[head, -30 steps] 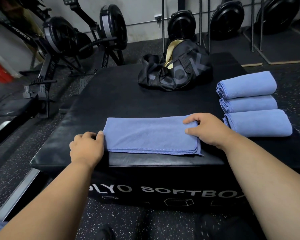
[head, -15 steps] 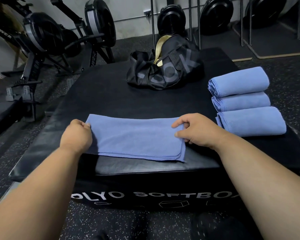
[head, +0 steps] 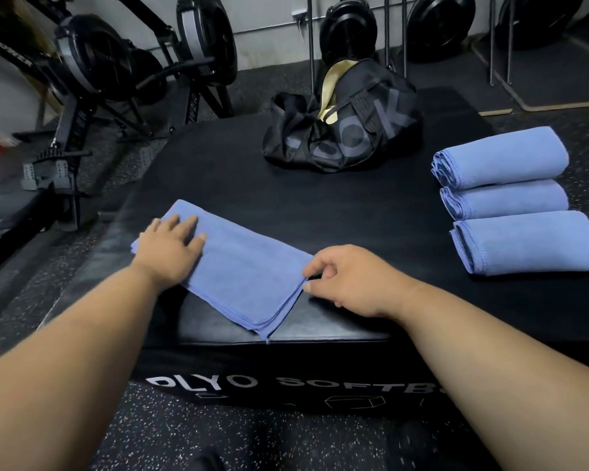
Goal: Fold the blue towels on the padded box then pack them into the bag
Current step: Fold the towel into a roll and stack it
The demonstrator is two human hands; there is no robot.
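Blue towels [head: 249, 270] lie on a black padded box [head: 320, 205] with white lettering; the bag [head: 340, 130] is black with grey letters and a tan lining.

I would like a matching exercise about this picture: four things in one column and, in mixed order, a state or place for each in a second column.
Things:
1. left hand
2. right hand
3. bag
4. three folded towels

States or places:
A. at the far middle of the padded box, black
B. pinches the near right edge of the flat towel
C. in a row on the right side of the box
D. lies flat on the left end of the flat towel

Pairs: 1-D, 2-B, 3-A, 4-C
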